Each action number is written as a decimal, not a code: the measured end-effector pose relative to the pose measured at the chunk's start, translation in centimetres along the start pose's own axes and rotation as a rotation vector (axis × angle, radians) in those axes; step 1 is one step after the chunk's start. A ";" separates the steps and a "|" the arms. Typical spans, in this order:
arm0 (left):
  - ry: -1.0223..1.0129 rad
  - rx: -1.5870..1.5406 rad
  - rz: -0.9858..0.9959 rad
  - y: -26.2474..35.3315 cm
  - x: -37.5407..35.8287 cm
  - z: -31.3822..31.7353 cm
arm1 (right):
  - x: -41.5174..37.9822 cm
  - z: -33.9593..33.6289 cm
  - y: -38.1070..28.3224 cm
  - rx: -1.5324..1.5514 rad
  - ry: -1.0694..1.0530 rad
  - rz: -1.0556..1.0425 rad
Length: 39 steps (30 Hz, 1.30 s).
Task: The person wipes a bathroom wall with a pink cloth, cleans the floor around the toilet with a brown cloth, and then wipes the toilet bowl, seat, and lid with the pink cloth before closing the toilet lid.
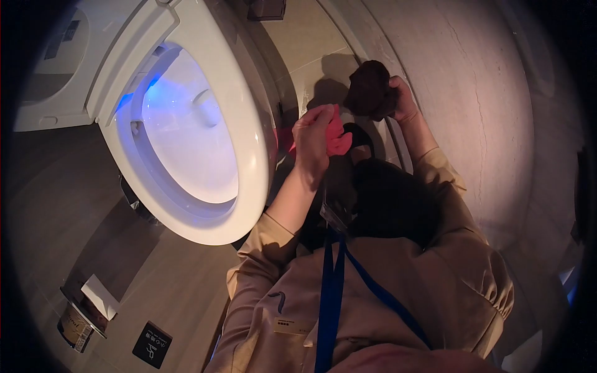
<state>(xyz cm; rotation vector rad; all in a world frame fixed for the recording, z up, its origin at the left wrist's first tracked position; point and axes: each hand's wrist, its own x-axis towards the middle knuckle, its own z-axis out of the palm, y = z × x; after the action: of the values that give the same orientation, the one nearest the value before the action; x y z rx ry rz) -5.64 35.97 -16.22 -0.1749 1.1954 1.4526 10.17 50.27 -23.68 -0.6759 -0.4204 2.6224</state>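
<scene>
My left hand point(311, 138) is closed on a pink-red cloth point(338, 138), part of which hangs below the fingers. To its right, my right hand point(405, 102) grips a bunched dark brown cloth point(369, 91). The two cloths are close together but apart. A white toilet point(252, 180) stands just left of my left hand, its seat ring showing and the bowl lit blue inside. Neither hand visibly touches the toilet.
A pale marbled panel point(460, 124) rises along the right. At lower left are a toilet paper holder point(84, 314) with white paper and a black sign point(152, 344). A blue lanyard point(328, 298) hangs down my front. A dark box-like object point(267, 9) sits at the top.
</scene>
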 end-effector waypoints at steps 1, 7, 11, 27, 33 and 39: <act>0.000 0.001 0.001 -0.1 -0.1 -0.1 | 0.1 0.0 0.0 0.001 -0.001 0.000; 0.036 0.054 0.137 -0.8 -0.7 -1.6 | 3.4 -4.2 1.0 -0.539 0.348 -0.213; 0.083 0.122 0.180 -0.9 -1.0 -1.9 | 2.0 2.0 0.3 -1.486 0.405 -0.128; -0.063 0.145 0.161 1.2 -4.7 -1.9 | 2.6 15.5 -1.9 -1.635 -0.395 -0.338; -0.245 0.425 0.136 0.8 -9.5 -5.5 | 5.3 29.5 -4.2 -1.902 -0.788 -1.130; -0.170 0.231 0.051 -1.1 -11.7 -11.8 | 8.0 45.0 1.4 -1.408 -0.838 -1.365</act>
<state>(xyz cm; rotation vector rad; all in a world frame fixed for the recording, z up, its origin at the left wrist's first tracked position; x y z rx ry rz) -7.17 19.51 -14.17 0.1361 1.2232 1.3321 -19.71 44.30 10.34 0.4358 -2.0419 0.8427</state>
